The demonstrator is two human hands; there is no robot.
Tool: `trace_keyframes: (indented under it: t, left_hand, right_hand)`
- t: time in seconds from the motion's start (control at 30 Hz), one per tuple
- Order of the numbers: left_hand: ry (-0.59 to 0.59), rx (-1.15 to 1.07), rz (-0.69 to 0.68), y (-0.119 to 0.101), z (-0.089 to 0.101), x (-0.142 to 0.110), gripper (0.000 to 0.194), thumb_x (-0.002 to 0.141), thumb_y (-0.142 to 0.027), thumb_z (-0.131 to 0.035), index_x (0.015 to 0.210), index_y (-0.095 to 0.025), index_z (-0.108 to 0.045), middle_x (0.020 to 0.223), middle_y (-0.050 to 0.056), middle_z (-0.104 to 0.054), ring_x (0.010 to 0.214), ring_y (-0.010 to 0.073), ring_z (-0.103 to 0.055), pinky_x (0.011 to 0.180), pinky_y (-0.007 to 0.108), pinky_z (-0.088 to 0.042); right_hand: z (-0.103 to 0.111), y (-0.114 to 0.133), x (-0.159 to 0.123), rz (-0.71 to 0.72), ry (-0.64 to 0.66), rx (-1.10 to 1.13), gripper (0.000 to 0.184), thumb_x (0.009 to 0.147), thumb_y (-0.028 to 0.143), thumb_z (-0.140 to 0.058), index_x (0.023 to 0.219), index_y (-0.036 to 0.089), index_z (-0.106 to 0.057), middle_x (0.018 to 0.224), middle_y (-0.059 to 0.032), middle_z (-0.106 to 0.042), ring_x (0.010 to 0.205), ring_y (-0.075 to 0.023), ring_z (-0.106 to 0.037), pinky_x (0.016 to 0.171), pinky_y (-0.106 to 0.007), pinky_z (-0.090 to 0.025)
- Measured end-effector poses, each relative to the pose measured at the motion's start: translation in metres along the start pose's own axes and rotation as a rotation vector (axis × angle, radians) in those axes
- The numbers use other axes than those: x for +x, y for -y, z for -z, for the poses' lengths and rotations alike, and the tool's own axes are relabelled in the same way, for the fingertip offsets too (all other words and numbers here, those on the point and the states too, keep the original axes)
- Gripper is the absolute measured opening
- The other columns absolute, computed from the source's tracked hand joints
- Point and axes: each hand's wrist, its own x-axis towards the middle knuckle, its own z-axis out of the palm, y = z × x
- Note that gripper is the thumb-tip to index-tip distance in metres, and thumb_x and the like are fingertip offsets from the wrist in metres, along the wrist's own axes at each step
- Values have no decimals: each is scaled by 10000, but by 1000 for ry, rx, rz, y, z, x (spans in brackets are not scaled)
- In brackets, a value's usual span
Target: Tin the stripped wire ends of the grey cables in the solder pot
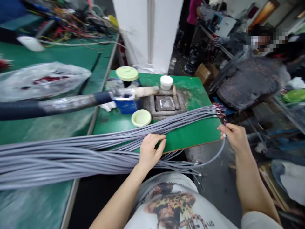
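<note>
A thick bundle of grey cables point(71, 152) runs from the left across the green bench point(190, 133), their stripped coloured ends point(218, 111) fanned out at the right edge. My left hand point(150, 151) rests on the bundle near the bench's front edge, fingers curled over the cables. My right hand point(233, 135) is off the bench's right corner and pinches the end of one grey cable point(214, 157), which loops down and back toward the bundle. More loose cable ends point(197, 171) hang below the bench above my lap.
Behind the bundle sit a grey metal fixture point(165, 103), a long-handled lever point(71, 103), a blue box point(126, 105), a pale green lid point(141, 117), a white pot point(166, 82) and a green-lidded jar point(127, 74). A plastic bag point(40, 79) lies left. Another person point(250, 76) sits at right.
</note>
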Motion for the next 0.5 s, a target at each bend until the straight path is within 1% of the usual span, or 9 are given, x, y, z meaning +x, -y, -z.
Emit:
trace_keyframes:
  t: [0.03,0.1,0.2,0.27,0.33,0.43,0.47,0.5]
  left_hand:
    - [14,16,-7,0,-2,1,112,830,-200,-595,925,-203,-655,880,50,-702,821,190,-611,768,337,-466]
    - [37,47,-27,2,-8,3,119,827,-207,-600,931,-209,-658,892,47,-699,841,195,-609,789,340,-461]
    - [83,113,-81,3,-18,8,151,827,-235,-599,962,-220,-663,913,51,-695,859,211,-604,818,359,-446]
    - [123,177,-116,4,-23,12,183,826,-256,-598,994,-226,-664,945,61,-691,878,231,-597,828,376,-434]
    - [146,246,-140,3,-26,15,211,825,-270,-597,1021,-225,-663,986,75,-684,902,252,-588,832,393,-422]
    - [172,339,-154,-1,-29,19,257,832,-271,-589,1075,-214,-646,1044,92,-673,925,271,-568,822,407,-409]
    - [186,371,-156,-3,-30,20,273,836,-268,-584,1098,-209,-635,1058,97,-668,929,275,-561,814,409,-406]
    - [200,404,-160,-5,-31,22,287,841,-264,-577,1117,-203,-624,1063,103,-664,930,277,-555,803,408,-403]
  right_hand:
    - [3,-8,-12,-35,1,26,345,773,472,-644,619,164,-629,598,-39,-643,487,-141,-577,485,-249,-439]
    - [5,-17,-29,-67,-7,53,356,782,469,-636,599,163,-622,560,-26,-620,488,-137,-575,497,-244,-443]
    - [5,-17,-44,-86,-32,58,373,787,483,-621,593,164,-610,536,-12,-604,480,-132,-570,501,-241,-436]
    - [9,-19,-50,-91,-15,1,387,799,502,-593,600,170,-600,527,-6,-597,481,-134,-568,501,-241,-423]
    - [17,-28,-56,-86,57,-168,423,818,523,-548,568,182,-569,506,-9,-582,484,-142,-560,499,-246,-395]
    - [33,-55,-66,-131,166,-586,472,801,557,-532,490,203,-522,469,-34,-557,488,-170,-546,490,-269,-341]
    - [37,-64,-69,-168,182,-691,464,786,565,-543,487,210,-533,479,-47,-569,500,-184,-554,494,-278,-338]
    - [40,-72,-72,-197,198,-734,438,780,564,-548,512,217,-565,506,-58,-594,517,-194,-567,501,-283,-348]
